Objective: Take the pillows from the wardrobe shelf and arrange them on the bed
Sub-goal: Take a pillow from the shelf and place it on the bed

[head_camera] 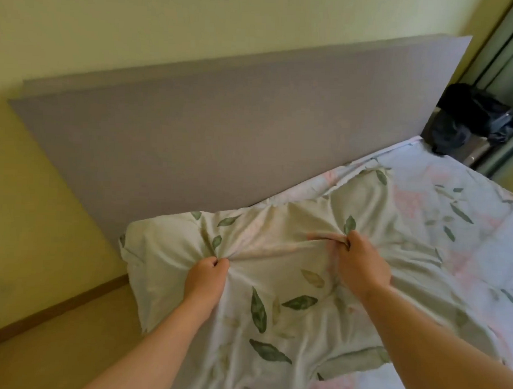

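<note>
The soft cream leaf-printed pillow (277,295) lay on the pale floral-sheeted bed (459,232), the left hand (206,277) at nine o'clock and the right hand (361,265) at three each clenched on bunched cloth, probably to square it against the flat grey headboard (222,134) at twelve.

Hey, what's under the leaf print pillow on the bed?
The pillow lies on the pink floral sheet, visible to its right and at its near edge. Whatever is directly beneath is covered by the pillow, which the left hand and right hand pinch.
</note>
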`<state>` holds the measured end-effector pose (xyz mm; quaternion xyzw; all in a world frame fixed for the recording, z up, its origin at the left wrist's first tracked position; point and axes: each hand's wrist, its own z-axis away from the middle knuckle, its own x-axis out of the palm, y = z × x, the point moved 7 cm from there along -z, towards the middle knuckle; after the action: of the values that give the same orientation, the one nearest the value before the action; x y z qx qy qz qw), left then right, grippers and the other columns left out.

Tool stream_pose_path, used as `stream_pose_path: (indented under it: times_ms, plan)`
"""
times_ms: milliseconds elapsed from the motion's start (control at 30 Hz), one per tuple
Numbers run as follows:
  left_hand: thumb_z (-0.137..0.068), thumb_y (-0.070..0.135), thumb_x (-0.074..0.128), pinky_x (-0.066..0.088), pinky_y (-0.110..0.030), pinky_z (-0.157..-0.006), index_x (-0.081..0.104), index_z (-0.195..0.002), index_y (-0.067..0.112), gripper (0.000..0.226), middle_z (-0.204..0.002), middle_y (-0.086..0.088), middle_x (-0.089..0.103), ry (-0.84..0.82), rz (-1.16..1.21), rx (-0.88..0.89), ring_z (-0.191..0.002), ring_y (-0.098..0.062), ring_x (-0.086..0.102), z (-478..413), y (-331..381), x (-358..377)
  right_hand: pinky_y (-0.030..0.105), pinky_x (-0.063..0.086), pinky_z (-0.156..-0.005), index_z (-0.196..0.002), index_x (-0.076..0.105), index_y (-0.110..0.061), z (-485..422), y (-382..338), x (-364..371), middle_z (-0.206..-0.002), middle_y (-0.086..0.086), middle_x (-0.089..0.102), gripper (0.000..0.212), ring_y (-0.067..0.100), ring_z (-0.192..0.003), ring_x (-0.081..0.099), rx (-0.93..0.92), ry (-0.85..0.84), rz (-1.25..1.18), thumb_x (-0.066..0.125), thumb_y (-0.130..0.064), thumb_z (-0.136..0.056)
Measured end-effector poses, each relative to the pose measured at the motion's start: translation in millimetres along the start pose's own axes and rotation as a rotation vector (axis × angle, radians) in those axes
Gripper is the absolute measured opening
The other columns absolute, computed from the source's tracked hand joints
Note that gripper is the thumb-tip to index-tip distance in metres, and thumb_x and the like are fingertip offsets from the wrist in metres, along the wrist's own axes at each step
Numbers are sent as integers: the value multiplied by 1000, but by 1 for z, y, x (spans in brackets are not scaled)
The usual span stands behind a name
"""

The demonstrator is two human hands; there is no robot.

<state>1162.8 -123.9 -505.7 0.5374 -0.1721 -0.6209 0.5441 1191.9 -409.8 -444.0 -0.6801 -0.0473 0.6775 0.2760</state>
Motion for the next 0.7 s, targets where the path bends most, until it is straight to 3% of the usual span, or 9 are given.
stream_pose_path:
  times_ms: [133, 367, 533, 600, 700]
  plan:
    - [-86, 22, 47, 37, -33, -65, 61, -83, -9, 33, -86, -27, 63, 37, 38, -30, -73, -29, 53, -37, -3, 7, 31, 35, -61, -94, 51, -11, -46, -29, 19, -109, 10, 57, 25, 25, -84, 53, -53, 50, 77, 31, -26, -98]
    - [-87, 20, 46, 34, -33, -60, 52, -64, 3, 29, -63, -11, 53, 90, 88, -53, -63, -27, 46, -87, -18, 19, 36, 43, -68, -91, 49, -11, -94, -52, 70, -112, 11, 54, 23, 31, -87, 58, -64, 49, 22, 31, -25, -95]
    - [-92, 23, 50, 45, -27, -54, 51, -64, 11, 30, -63, -5, 55, -120, 216, -196, -55, -19, 50, -111, -49, 47, 43, 42, -90, -113, 46, -11, -105, -43, 117, -129, 14, 50, 23, 35, -114, 50, 87, -64, 64, 33, -19, -96]
    - [-89, 27, 55, 44, -29, -64, 49, -65, 18, 26, -73, -4, 58, -141, 114, -175, -68, -23, 55, -118, -62, 49, 46, 41, -100, -127, 41, -16, -99, -40, 150, -139, 12, 42, 34, 34, -124, 43, 124, -205, 44, 35, -11, -94]
    - [-83, 20, 63, 41, -30, -75, 57, -79, 13, 10, -94, -12, 66, 52, -16, -80, -91, -30, 61, -123, -76, 24, 51, 38, -105, -137, 32, -22, -75, -37, 191, -148, 8, 29, 43, 34, -133, 29, 158, -344, -33, 40, -21, -94]
